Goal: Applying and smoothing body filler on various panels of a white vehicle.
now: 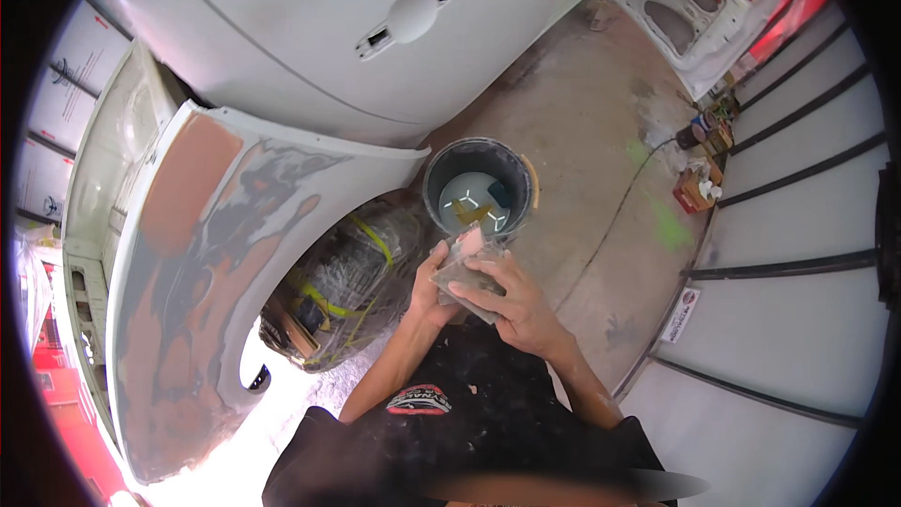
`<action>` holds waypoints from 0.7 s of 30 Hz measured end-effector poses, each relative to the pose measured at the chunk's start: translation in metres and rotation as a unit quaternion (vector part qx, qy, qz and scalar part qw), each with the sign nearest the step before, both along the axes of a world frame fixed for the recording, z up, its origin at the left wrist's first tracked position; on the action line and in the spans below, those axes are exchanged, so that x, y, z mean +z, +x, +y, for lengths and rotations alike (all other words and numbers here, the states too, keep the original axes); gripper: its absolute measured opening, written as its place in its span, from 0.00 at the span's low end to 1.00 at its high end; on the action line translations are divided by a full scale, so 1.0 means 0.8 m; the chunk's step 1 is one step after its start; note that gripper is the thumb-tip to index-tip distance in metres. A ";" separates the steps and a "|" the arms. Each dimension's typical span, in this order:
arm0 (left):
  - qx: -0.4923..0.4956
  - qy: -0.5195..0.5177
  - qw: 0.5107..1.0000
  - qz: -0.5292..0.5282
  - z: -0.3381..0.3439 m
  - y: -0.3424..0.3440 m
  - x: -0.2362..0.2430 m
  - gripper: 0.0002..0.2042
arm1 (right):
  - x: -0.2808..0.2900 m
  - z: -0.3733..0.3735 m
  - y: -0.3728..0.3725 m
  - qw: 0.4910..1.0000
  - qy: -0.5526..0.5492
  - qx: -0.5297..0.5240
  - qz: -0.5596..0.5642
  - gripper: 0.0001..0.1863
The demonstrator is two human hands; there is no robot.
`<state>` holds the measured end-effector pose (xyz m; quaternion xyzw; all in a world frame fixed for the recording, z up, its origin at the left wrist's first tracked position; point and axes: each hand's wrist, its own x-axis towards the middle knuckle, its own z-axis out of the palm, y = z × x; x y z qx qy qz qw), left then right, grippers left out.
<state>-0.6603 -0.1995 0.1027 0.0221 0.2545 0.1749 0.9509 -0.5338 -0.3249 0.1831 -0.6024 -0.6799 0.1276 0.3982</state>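
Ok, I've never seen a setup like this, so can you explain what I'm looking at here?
There's no machine here, just a person's bare hands. The single picture comes from a wide fisheye camera on their head, looking down, so straight edges bend near the rim. The left hand and right hand together hold a see-through packet with a pink patch; its exact contents are unclear. Just beyond is a dark bucket standing on the floor. To the left is a curved, patchy car panel.
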 end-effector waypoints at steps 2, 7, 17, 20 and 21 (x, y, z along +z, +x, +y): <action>-0.035 0.027 0.999 0.016 -0.008 0.033 0.001 0.21 | -0.001 -0.029 0.024 0.999 -0.010 -0.031 -0.006 0.33; -0.110 0.038 0.993 0.033 -0.037 0.102 0.001 0.21 | 0.011 -0.093 0.076 0.992 -0.056 -0.100 -0.055 0.32; -0.204 0.111 0.973 -0.020 -0.004 0.222 0.021 0.24 | -0.076 -0.180 0.182 0.905 -0.163 -0.392 -0.003 0.26; -0.194 0.288 0.938 0.010 0.018 0.269 0.012 0.24 | -0.095 -0.174 0.198 0.854 -0.020 -0.480 0.201 0.18; -0.194 0.279 0.941 0.014 0.013 0.286 0.027 0.24 | -0.097 -0.169 0.210 0.795 -0.014 -0.516 0.319 0.14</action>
